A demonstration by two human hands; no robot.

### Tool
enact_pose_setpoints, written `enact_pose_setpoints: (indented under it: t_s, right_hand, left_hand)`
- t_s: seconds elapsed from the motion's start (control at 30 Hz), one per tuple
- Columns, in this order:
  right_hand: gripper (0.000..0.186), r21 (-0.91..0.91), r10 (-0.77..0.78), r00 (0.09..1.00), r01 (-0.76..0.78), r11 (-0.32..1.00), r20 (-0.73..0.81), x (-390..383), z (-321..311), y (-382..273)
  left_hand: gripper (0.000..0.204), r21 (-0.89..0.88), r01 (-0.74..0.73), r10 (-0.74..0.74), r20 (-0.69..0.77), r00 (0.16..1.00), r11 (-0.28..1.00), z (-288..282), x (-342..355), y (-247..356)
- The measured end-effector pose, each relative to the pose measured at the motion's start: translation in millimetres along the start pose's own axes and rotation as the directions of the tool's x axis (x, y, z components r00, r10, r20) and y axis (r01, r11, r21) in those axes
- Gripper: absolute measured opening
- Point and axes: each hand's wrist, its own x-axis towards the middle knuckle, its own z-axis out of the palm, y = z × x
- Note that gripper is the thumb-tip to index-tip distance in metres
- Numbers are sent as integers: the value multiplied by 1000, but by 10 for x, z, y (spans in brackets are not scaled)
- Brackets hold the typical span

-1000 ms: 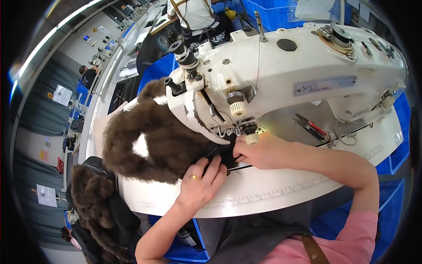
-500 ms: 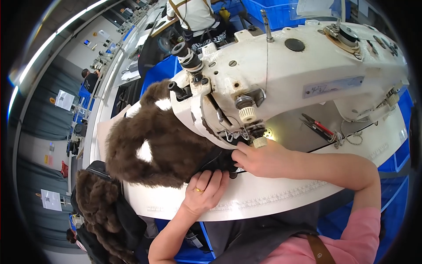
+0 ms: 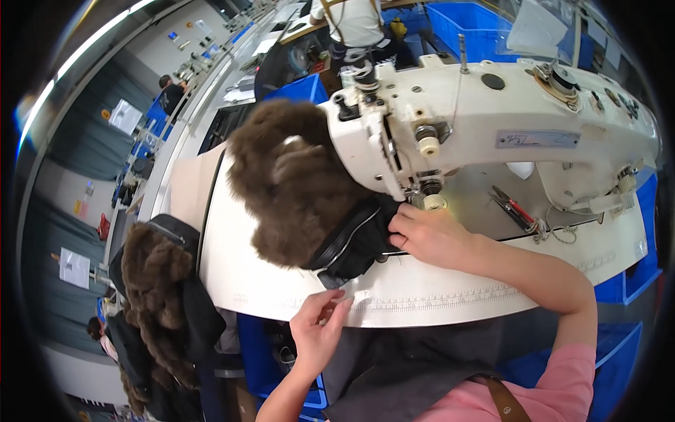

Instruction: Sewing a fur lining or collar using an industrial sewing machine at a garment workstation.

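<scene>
A brown fur piece (image 3: 295, 190) with a black zippered fabric edge (image 3: 355, 235) lies on the white sewing table, partly behind the head of the white sewing machine (image 3: 478, 112). My right hand (image 3: 434, 235) grips the black fabric close beside the presser foot, its fingertips partly hidden. Just below the fabric's lower end, over the table's front edge, my left hand (image 3: 320, 327) has its thumb and fingers apart, with nothing visible between them. A silver zipper line runs slantwise along the black fabric.
Red-handled snips (image 3: 517, 207) lie on the machine bed. More fur-trimmed black garments (image 3: 158, 281) hang at the left. A printed ruler (image 3: 436, 299) follows the table's front. Blue bins (image 3: 464, 32) stand around, and other people work farther off.
My left hand has let go of the black fabric and drawn back toward me. The fur has shifted and more zipper shows. My right hand stays at the fabric; the whole view has moved.
</scene>
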Motion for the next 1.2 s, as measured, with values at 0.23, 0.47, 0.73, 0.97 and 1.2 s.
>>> enact_pose_setpoints:
  t_s: [0.23,0.47,0.73,0.97,1.2]
  right_hand:
    - [13,97,31,1000,-31,995,7,-68,-24,50]
    - [16,230,197,979,-180,956,-51,-99,-9,-54]
    - [19,223,227,967,-197,955,-117,-71,80,-55]
    - [23,59,188,972,-181,982,-141,-38,126,-30]
    - [21,96,176,972,-162,982,-159,-61,156,-40]
  left_hand:
    - [16,-441,116,-194,-136,972,890,464,391,149]
    - [7,-490,18,-123,-182,976,872,716,761,13]
    - [12,-494,-12,-205,-383,901,869,829,1084,4]
    - [19,-158,-168,108,-332,937,973,933,888,-23]
    - [25,-358,-26,-68,-250,966,934,922,913,7]
